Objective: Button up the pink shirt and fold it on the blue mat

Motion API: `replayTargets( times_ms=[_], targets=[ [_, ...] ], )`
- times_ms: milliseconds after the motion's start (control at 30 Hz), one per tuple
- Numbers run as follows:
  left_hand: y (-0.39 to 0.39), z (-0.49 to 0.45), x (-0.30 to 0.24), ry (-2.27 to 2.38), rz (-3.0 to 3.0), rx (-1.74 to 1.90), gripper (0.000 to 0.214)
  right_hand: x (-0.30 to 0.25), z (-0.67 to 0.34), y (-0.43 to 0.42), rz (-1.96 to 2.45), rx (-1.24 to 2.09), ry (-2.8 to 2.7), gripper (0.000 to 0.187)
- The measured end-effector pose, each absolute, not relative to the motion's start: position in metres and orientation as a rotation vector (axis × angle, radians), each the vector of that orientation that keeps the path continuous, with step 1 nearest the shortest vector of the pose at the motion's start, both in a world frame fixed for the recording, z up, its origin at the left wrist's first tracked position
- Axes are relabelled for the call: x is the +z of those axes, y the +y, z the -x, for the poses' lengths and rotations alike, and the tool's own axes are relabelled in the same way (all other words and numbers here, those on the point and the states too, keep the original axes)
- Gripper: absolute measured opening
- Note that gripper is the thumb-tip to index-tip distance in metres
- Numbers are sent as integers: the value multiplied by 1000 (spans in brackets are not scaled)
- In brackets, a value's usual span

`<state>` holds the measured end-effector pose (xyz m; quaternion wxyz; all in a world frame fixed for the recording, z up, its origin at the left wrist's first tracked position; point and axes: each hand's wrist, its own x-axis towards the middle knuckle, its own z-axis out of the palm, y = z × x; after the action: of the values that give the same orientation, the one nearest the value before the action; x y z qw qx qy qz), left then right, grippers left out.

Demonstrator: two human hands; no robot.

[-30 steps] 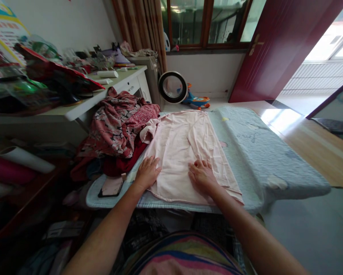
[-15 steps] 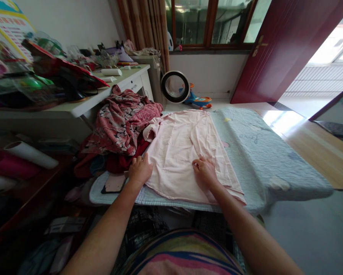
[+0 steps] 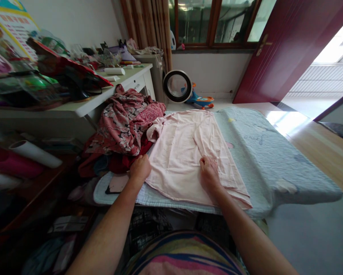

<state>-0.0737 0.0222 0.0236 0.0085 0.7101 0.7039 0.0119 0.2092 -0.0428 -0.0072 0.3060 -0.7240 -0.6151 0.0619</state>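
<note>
A pale pink shirt (image 3: 179, 152) lies spread flat over a light blue quilted cover (image 3: 263, 152), one sleeve folded lengthwise over its right part. At the shirt's left edge is my left hand (image 3: 140, 168), its fingers curled closed on the fabric. My right hand (image 3: 209, 172) rests on the right half of the shirt, fingers bunched together on the cloth near the folded sleeve's lower end. The fingertips of both hands are hidden. The sleeve on the left lies bunched beside the pile of clothes.
A heap of red floral clothes (image 3: 122, 122) lies against the shirt's left side. A phone-like flat object (image 3: 116, 183) lies by my left wrist. The cluttered white desk (image 3: 85, 109) stands left. Beyond the cover are a round-doored appliance (image 3: 177, 86) and a blue toy (image 3: 201, 100).
The fingers of both hands have curled in more tightly on the shirt. The whole view has shifted slightly; the shirt lies nearly the same.
</note>
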Motion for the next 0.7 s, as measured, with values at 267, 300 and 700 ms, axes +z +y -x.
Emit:
replayTargets(
  times_ms=[267, 300, 700],
  targets=[
    [29, 79, 30, 2152, -1973, 316, 30, -11, -213, -43, 1831, 208, -1557, 26],
    [28, 79, 30, 2154, -1969, 284, 33, -10, -213, -43, 1817, 209, -1561, 26],
    [6, 19, 11, 1629, -2727, 262, 44, -8, -214, -43, 1781, 269, -1565, 11]
  ],
)
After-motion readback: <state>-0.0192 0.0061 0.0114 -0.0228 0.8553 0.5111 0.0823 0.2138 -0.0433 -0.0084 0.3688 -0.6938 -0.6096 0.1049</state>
